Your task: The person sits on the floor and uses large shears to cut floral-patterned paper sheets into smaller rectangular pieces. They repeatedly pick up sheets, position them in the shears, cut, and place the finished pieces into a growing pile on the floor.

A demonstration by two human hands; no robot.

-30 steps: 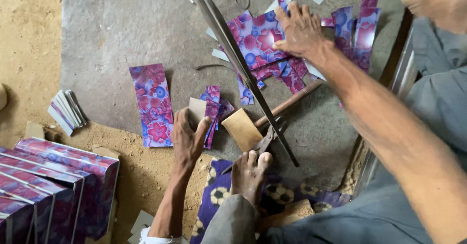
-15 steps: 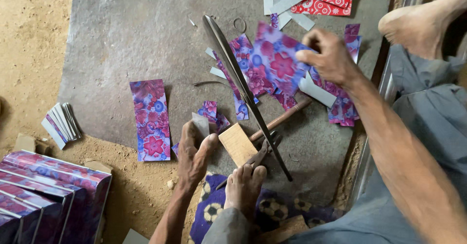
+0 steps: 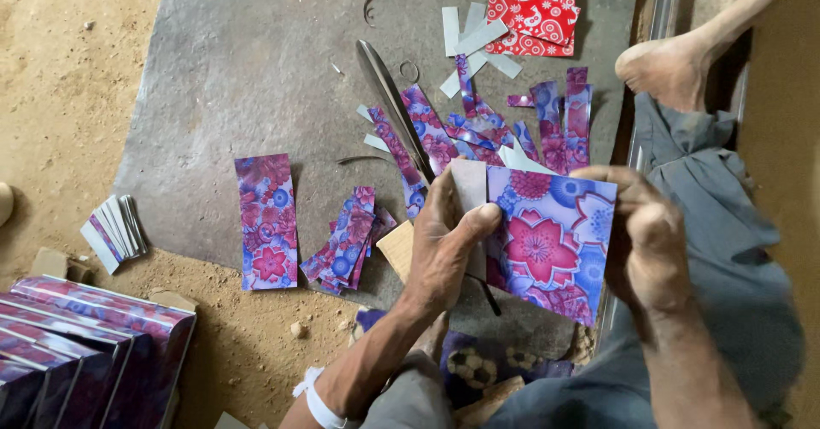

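Now, change: left hand (image 3: 444,254) has left the wooden block (image 3: 397,248).
Hands: left hand and right hand (image 3: 649,241) both pinch the blue-and-pink floral paper sheet (image 3: 551,245), lifted above the long metal shears (image 3: 397,113).
Meaning: sheet apparently ready for cutting.

Floral sheet (image 3: 551,241): thin, stiff, glossy printed face, plain grey back, held in both hands. Long blade (image 3: 395,108) beyond the sheet: dull grey metal. Block (image 3: 398,248) beside the sheet: bare pale wood. Slab (image 3: 256,70) beneath: matt, rough grey. Ground (image 3: 60,96) left of the slab: loose sandy dirt.
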